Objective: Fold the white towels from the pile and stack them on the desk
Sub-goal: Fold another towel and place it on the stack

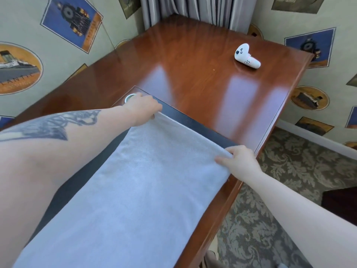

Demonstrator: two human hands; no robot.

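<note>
A white towel (139, 182) lies stretched lengthwise over the dark pad (195, 122) on the wooden desk (193, 60), running from the pad's far edge down to the bottom of the view. My left hand (144, 110) pinches the towel's far left corner. My right hand (239, 162) grips the far right corner, thumb on top of the cloth. Both hands hold the far edge taut just short of the pad's far border. The towel pile is out of view.
A white handheld controller (247, 57) lies on the far right of the desk. A round metal grommet (129, 97) sits by my left hand. The desk's right edge drops to patterned carpet (289, 180). Curtains (193, 10) hang behind the desk.
</note>
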